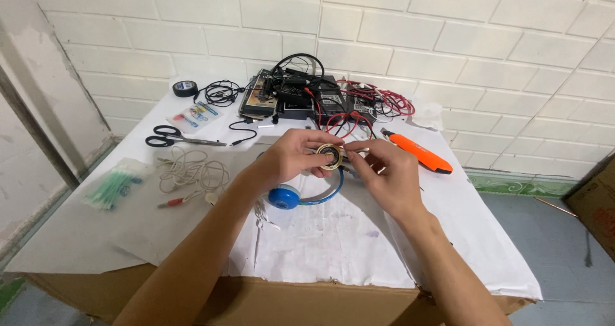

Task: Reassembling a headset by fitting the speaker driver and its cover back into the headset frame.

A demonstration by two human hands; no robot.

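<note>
Above a paper-covered cardboard box (320, 249), a person's left hand (291, 156) closes its fingers around a small round speaker (331, 156), held just over the blue headphones (301, 195); the right hand (387, 172) pinches a thin stick (359, 150) whose tip meets the speaker's rim. Farther out lie white cord (189, 172) and a bag of swabs (115, 186) to the left, scissors (173, 137) beyond, an orange tool (423, 154) to the right; black tape (185, 88), circuit boards (291, 98) and red wires (378, 102) sit by the brick wall (416, 31).
</note>
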